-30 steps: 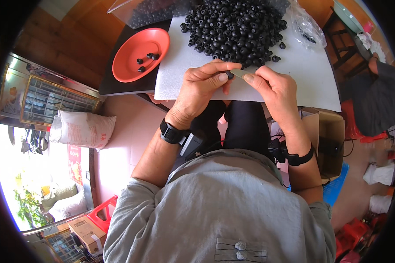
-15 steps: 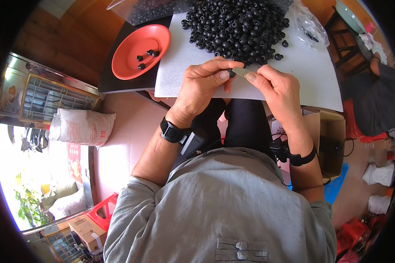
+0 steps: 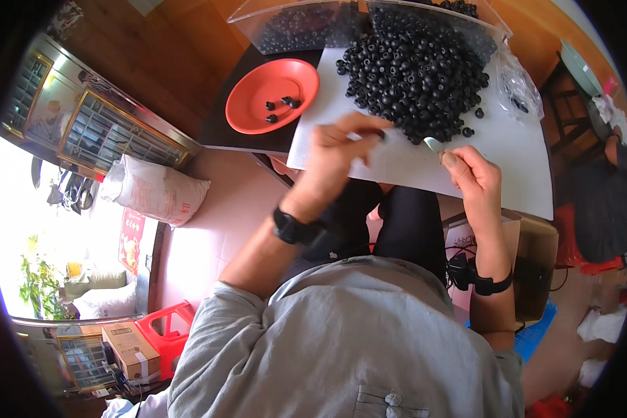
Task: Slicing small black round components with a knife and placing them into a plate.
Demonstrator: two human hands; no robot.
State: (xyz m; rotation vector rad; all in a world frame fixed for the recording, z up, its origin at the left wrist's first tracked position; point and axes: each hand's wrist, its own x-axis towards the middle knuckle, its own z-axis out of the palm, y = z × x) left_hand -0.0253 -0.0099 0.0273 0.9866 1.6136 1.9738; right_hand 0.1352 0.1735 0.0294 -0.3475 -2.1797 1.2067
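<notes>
On the white sheet (image 3: 508, 150), hands now apart: half a second ago joined at the near edge over one small item, now separated. Left hand (image 3: 338, 150) moved forward to the near rim of the bead pile (image 3: 414, 70), fingertips touching or just short of the outermost beads; motion blur hides the fingers, so cannot tell whether pinched on a bead or spread. Right hand (image 3: 474, 174) kept at the sheet's near edge, grip clamped on a small metal tool (image 3: 432, 144), its pale tip pointing toward the pile. No bead visible on the tip.

Red dish (image 3: 272, 94) to the left of the sheet, on the dark surface (image 3: 219, 129): a few black beads inside, apart from each other, count seemingly as before. Clear tray (image 3: 292, 24) behind the pile, more black pieces in it. Clear bag (image 3: 519, 87) at the right of the pile.

Judgement: one handling cycle closed, next one opening, left hand fetching a fresh bead while the tool waits. Bulk of the pile unprocessed; only a handful in the dish. Work at an early stage. Loose beads at the pile's near edge liable to roll when disturbed.
</notes>
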